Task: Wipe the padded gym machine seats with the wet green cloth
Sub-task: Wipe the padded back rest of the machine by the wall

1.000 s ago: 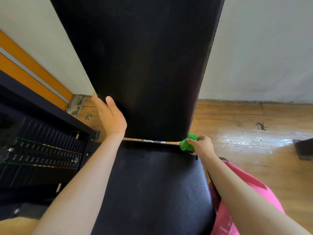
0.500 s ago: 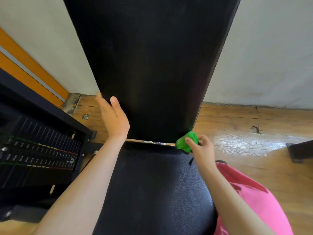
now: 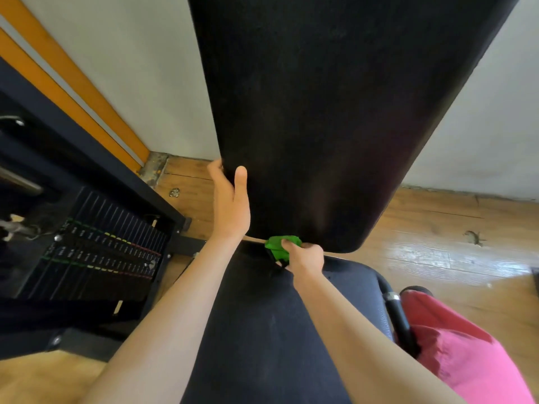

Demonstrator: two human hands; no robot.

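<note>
At the far edge of the seat pad point(image 3: 277, 339), right where it meets the upright back pad point(image 3: 320, 112), the green cloth point(image 3: 280, 245) sits bunched into the seam. The right hand point(image 3: 304, 259) pinches it in curled fingers and presses it down there, so this hand is the nearer one by far. The left hand point(image 3: 230, 208) holds the left edge of the back pad just beside the cloth, thumb lying straight up the front face and fingers passing round behind the edge.

The seat pad's long axis runs from that seam back toward the person, between the two forearms. The seam itself runs left to right. The next stroke probably either follows the seam or pulls near along the seat.

Most of the cloth is buried in the fist, and whether it is wet cannot be told. The left fingers are hidden behind the pad. Both the top of the back pad and the near end of the seat pad are cut off.
</note>
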